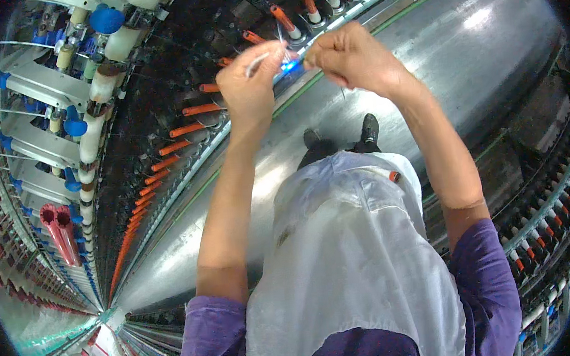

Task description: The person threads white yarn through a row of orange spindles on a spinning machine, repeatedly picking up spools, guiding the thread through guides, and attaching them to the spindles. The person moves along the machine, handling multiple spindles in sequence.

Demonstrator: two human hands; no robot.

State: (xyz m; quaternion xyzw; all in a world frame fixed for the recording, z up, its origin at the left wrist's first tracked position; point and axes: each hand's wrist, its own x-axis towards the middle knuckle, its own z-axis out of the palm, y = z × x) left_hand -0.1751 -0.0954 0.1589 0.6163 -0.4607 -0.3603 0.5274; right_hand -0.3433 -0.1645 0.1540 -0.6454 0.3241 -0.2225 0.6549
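Note:
My left hand (pixel 249 83) is raised in front of the spindle row, thumb and fingers pinched together. A thin white strand (pixel 258 63), looking like yarn, curves over its fingers. My right hand (pixel 354 57) is closed close beside it, fingertips bent inward; what they hold, if anything, is too small to make out. Between the two hands glows a small bright blue spot (pixel 291 64), close to the left fingertips. Just beyond the hands, an orange and white spindle (pixel 285 22) stands in the machine's row.
A long curved row of orange spindles (pixel 174 148) runs along the machine rail (pixel 208 151). Above it on the left are white rollers (pixel 102 85) and blue knobs (pixel 107 19). Two pink tubes (pixel 59 231) sit at left. Another spindle row (pixel 540 230) lines the right, across the shiny grey floor (pixel 450 48).

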